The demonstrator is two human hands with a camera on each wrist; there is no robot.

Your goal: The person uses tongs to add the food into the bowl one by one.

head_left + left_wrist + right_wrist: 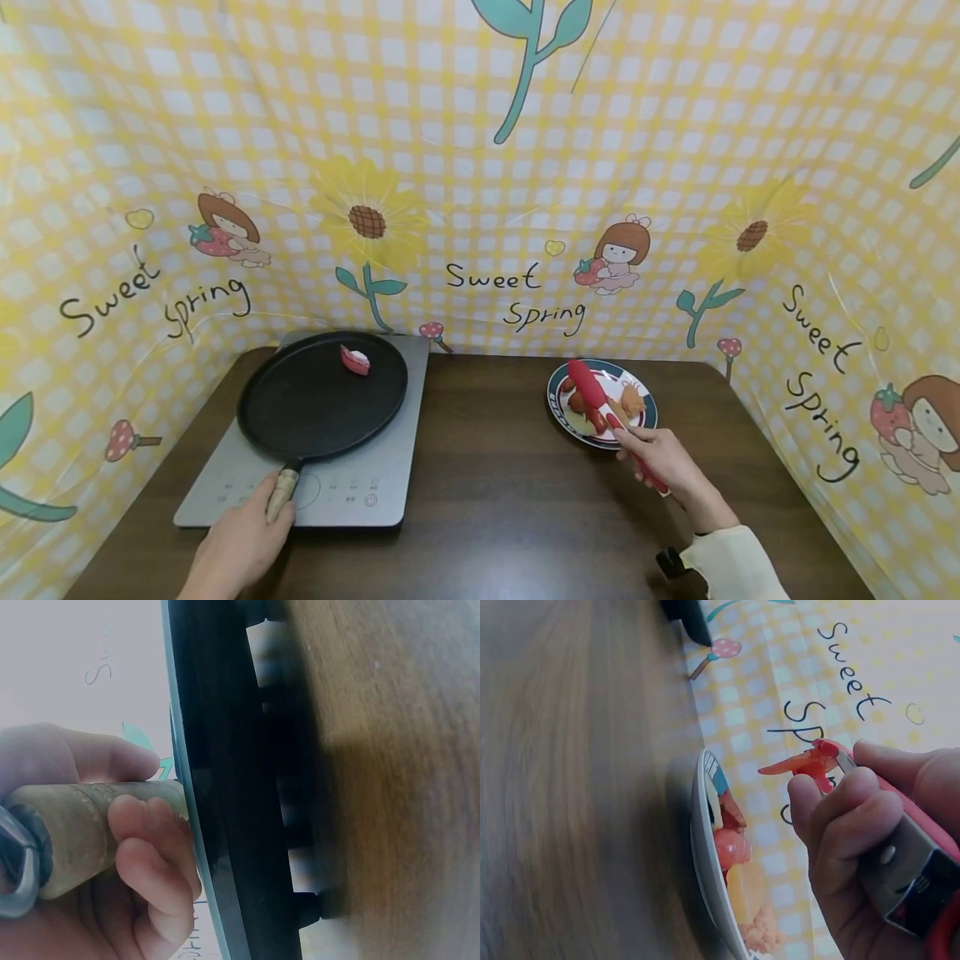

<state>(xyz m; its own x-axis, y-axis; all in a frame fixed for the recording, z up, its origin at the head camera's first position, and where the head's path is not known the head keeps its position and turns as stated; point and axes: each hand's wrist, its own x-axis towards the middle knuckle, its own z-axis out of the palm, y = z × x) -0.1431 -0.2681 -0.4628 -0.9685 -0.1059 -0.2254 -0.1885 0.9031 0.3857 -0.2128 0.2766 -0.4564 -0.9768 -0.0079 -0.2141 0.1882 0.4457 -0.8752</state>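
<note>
Right at the front, the left grip [243, 533] is clasped round the pan's pale handle [282, 493], thumb along one side, fingers curled on the other, and the left wrist camera catches a metal ring [28, 885] at the handle's near end. Across to the right, there's a cream sleeve [738, 567] with a small black object [671, 562] just beside its cuff. Past the sleeve comes the right grip [663, 457], fingers wrapped about a pair of red-and-metal tongs [588, 385]. Beneath it all runs the dark wooden desk [487, 500], and on its left side sits a flat silver hob [397, 467], its panel of controls facing us. Further up, the tongs slant away over the plate [649, 417], white with a dark patterned rim; whether their tips touch the food, I can't tell. On that plate we have red sausage pieces [597, 419] and, on the right, a crumbly orange piece [632, 401]. Level with it on the left, the round black pan [300, 400] lies on the hob, and towards its far right side rests one pink piece with a white top [356, 362]. Behind everything hangs the yellow-checked cloth [480, 208], all sunflowers and "Sweet Spring" lettering.
</note>
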